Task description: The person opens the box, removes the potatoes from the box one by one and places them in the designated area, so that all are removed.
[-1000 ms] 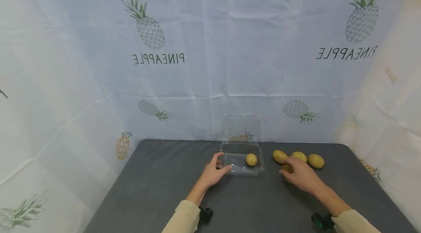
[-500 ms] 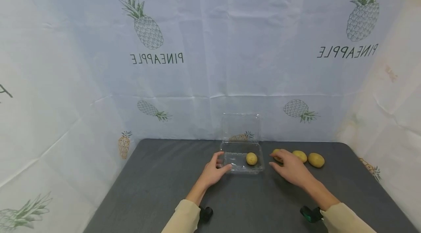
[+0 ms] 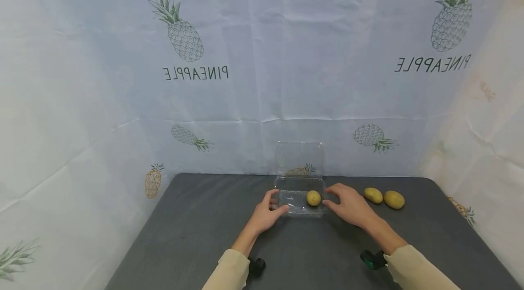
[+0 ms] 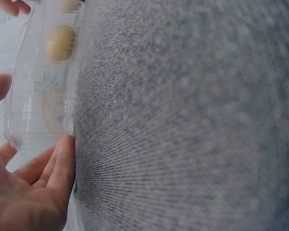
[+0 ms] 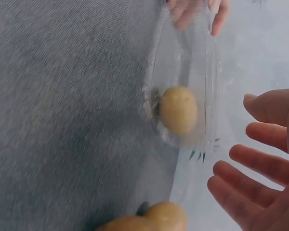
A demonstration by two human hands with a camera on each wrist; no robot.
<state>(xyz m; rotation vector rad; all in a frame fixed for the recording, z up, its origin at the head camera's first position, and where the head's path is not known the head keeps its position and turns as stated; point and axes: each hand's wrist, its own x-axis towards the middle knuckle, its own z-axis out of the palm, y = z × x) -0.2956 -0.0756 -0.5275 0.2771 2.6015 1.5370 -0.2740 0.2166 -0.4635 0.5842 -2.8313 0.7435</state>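
Note:
A clear plastic clamshell box [image 3: 296, 210] stands at the middle back of the table with its lid raised. One yellow-tan potato [image 3: 313, 198] lies in its right part. My left hand [image 3: 265, 217] grips the box's left front corner, thumb at the front rim and fingers [image 4: 62, 163] against the side. Beside the box's right wall is my right hand [image 3: 350, 206], fingertips right at the rim. In the right wrist view its fingers [image 5: 245, 187] are spread and loosely bent, the palm holding nothing. The table just behind this hand is hidden in the head view.
Two more potatoes lie right of my right hand, a nearer-in potato [image 3: 373, 195] and an outer potato [image 3: 394, 200]. The dark grey table [image 3: 196, 235] ends at a white pineapple-print curtain [image 3: 262, 76] close behind the box.
My right hand has moved left from the potatoes to the box's right side. Two potatoes earlier seen at that hand no longer show in the head view. The left hand stays put.

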